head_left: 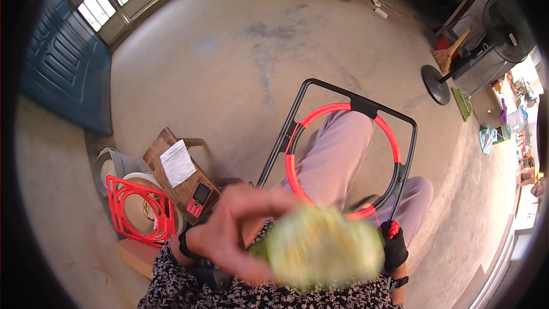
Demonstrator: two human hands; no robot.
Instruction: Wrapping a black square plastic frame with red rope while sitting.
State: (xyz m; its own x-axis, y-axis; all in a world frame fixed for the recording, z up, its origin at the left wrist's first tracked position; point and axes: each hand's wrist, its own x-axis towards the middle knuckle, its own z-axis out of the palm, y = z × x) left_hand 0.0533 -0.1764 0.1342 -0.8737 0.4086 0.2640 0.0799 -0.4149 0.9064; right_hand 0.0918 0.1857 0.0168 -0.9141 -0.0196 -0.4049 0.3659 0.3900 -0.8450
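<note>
Smeared by motion, my left hand comes from the lower left with its thumb and fingers curved around a roundish yellow-green thing, too blurred to name. A black metal frame with a ring inside it stands upright over my legs. Red cord is wound on much of that ring, while black stretches show between. At the frame's lower right side is my right hand in a black glove, closed at a small bunch of red cord. A red strand runs from the ring to this hand; its fingers are partly hidden.
A wooden stool at my left bears a white paper and a red keypad phone. Beside it a red frame leans on pale buckets. A standing fan and a broom are at the far right.
</note>
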